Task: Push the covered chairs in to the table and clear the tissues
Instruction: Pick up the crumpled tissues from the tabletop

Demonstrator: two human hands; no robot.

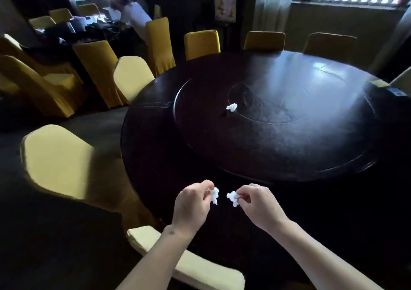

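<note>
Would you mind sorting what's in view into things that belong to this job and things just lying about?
Belongs to the job:
- tissue in left hand
- tissue in right hand
- tissue on turntable
- covered chairs
- round table

Just lying about:
- small packets at the far right edge
- cluttered far table
</note>
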